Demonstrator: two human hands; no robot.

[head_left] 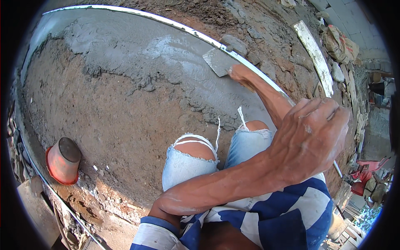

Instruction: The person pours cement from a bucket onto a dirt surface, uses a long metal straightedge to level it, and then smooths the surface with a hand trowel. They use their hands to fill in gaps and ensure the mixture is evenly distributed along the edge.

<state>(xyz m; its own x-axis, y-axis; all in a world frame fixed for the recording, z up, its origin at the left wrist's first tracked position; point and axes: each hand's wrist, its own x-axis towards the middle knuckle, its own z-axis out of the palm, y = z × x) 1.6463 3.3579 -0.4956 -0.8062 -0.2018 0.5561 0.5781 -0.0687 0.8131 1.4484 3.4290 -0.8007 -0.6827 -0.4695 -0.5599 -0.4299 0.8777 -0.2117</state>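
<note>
My right hand (pixel 241 76) is closed round the handle of a trowel (pixel 216 61). The flat grey blade lies on wet mortar (pixel 162 46), beside a white edging strip (pixel 187 30). My left forearm crosses in front of my body to the right. Close to the camera, my left hand (pixel 310 133) is curled into a fist in front of my right forearm. Its palm side is hidden, and I cannot make out anything in it. The smoothed mortar forms a band along the strip, with a rough, lumpy near edge.
An upturned orange bucket (pixel 63 161) sits on the bare soil at left. Beyond the strip are stones (pixel 234 44), a pale board (pixel 314 56) and a paper sack (pixel 339 45). A red wheelbarrow (pixel 368 171) stands far right. My knees in torn jeans (pixel 185 166) are near the mortar.
</note>
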